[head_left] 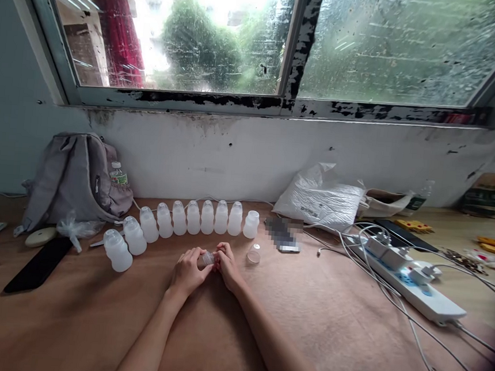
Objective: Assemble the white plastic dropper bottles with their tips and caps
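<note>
My left hand (188,271) and my right hand (227,267) meet over the brown table (89,316), both gripping one small translucent part (206,258) between their fingertips. What the part is exactly I cannot tell. A curved row of several small white plastic bottles (192,218) stands just beyond my hands. The rightmost bottle (251,224) has no cap on it. A loose clear cap (253,256) lies on the table just right of my right hand.
A grey backpack (74,179) leans on the wall at left, with a black phone (39,264) in front of it. A white plastic bag (319,200), a blurred phone (284,235) and a power strip (408,277) with cables lie at right.
</note>
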Motion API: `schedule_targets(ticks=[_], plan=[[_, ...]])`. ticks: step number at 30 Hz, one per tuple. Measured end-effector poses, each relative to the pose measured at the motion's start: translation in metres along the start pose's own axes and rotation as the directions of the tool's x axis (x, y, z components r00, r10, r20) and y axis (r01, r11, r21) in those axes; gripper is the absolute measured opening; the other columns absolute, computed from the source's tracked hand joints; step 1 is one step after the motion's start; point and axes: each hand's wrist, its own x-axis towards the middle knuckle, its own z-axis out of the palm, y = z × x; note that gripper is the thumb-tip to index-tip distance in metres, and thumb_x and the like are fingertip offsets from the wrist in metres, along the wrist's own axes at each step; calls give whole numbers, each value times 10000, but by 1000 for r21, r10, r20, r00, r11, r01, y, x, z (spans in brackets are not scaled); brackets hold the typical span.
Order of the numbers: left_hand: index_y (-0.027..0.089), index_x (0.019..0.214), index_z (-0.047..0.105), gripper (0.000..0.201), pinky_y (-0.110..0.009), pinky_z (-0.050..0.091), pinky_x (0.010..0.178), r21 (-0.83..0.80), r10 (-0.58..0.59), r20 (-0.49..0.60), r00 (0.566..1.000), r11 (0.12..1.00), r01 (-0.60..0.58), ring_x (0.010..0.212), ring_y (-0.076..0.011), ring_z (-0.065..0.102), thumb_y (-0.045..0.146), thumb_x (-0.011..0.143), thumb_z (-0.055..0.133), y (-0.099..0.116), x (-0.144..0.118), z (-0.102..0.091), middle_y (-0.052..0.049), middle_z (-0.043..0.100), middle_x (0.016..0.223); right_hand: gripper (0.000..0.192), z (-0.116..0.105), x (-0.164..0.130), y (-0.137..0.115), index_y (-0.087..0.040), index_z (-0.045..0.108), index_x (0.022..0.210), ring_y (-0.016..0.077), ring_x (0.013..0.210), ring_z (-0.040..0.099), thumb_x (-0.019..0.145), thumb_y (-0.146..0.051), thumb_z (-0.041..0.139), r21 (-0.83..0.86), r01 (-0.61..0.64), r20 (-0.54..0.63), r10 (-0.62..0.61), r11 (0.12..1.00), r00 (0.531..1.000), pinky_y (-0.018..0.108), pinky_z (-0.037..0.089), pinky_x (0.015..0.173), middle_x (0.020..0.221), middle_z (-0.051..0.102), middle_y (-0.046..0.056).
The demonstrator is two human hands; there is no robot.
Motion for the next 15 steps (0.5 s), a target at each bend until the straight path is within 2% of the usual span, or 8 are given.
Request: schedule_targets(ticks=[6,10,13,15], plan=[[208,882,462,255,-304,459,683,-110,-17,-31,999,994,14,751,-176,567,364,711,569,-6,-2,1,-27,585,831,111,-9,11,0,-227,352,740,64,343,246,641,-227,401,11,-6,-33,7,1000,999,191,294,351,462,309,-108],[208,1019,432,342,-287,474,688,-145,-73,-163,984,988,49,818,-177,572,293,714,561,-16,0,-1,-51,561,917,126,-17,11,-9,-233,393,784,76,356,299,690,-291,454,-29,71,-107,-74,997,991,208,317,377,489,360,-98],[197,1041,452,339,-303,464,752,-83,-124,-261,957,991,106,895,-195,554,212,712,535,-25,4,-3,-79,525,996,146,-16,6,-13,-225,467,802,103,457,419,695,-303,528,-286,214,-127,-258,934,958,224,353,454,563,464,-58],[186,979,483,270,-317,458,763,-43,-175,-274,946,985,170,880,-205,555,198,712,522,-33,5,-4,-86,526,979,99,-13,2,-13,-208,502,731,126,537,467,708,-301,531,-521,296,-50,-374,801,926,241,371,519,593,508,-28]])
